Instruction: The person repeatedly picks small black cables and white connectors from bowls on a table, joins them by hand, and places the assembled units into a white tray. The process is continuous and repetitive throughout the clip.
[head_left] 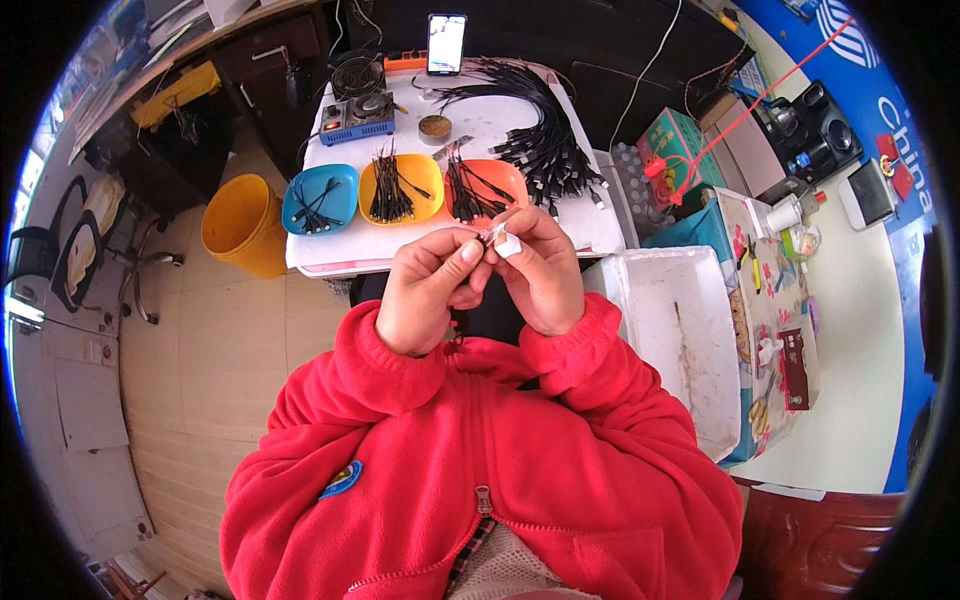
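Note:
My left hand (425, 285) and my right hand (547, 275) meet in front of my chest, at the near edge of the white-covered table (400, 252). Both are closed, thumbs and fingertips pinched around something small that they mostly hide; its kind does not show. Something white (508, 246) covers the tip of my right thumb. Just beyond my hands stand a blue dish (349, 188), a yellow dish (434, 178) and an orange dish (512, 180), each holding short black cables. A thick bundle of black cables (552, 150) with pale plugs spreads over the table's right side.
Farther back are a blue device with knobs (357, 118), a round tin (434, 127) and an upright phone (446, 45). A yellow bucket (243, 225) stands on the floor at left. At right sits a white box (715, 350), beside a cluttered side table.

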